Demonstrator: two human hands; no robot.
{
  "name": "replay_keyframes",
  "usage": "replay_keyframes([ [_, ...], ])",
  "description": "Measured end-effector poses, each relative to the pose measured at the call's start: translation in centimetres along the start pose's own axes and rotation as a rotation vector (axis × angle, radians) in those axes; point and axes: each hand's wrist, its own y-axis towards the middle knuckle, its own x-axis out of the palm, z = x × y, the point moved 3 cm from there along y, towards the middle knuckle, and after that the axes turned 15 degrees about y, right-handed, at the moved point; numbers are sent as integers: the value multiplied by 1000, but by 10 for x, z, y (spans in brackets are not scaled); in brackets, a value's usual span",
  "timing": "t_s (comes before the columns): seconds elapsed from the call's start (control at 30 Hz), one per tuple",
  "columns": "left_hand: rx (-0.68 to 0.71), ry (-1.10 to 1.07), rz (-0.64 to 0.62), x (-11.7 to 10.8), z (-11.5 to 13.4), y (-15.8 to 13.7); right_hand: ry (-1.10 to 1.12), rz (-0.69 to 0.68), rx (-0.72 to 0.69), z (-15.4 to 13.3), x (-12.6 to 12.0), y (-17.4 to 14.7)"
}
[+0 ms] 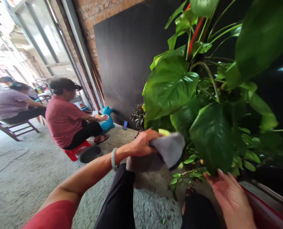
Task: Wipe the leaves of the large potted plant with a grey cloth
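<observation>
My left hand [143,142] grips a grey cloth [166,151] and presses it against the lower leaves of a big leafy green plant [172,86] that fills the right of the head view. A pale bangle sits on that wrist. My right hand [229,197] lies open, palm up, under a large dark green leaf [211,136], its fingertips touching the leaf's lower edge. My knees in dark trousers show at the bottom of the frame.
A person in a pink shirt [63,119] sits on a low red stool [73,152] beside a dark round basin [90,154] and a blue toy [107,119]. More people sit far left. A dark board [129,63] leans on the brick wall; a phone [125,124] stands below it.
</observation>
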Motion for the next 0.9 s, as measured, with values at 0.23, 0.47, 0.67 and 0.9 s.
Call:
replay_keyframes([
  [0.23, -77, 622, 94, 39, -53, 64, 9, -43, 47, 17, 5, -3],
  [0.47, 170, 451, -369, 90, -45, -14, -22, -19, 13, -3, -7, -1],
  [0.67, 305, 439, 120, 34, 0, 51, 32, -7, -16, -1, -3, 0],
  [0.9, 40, 768, -628, 140, -69, 35, 54, -21, 41, 11, -3, -2],
])
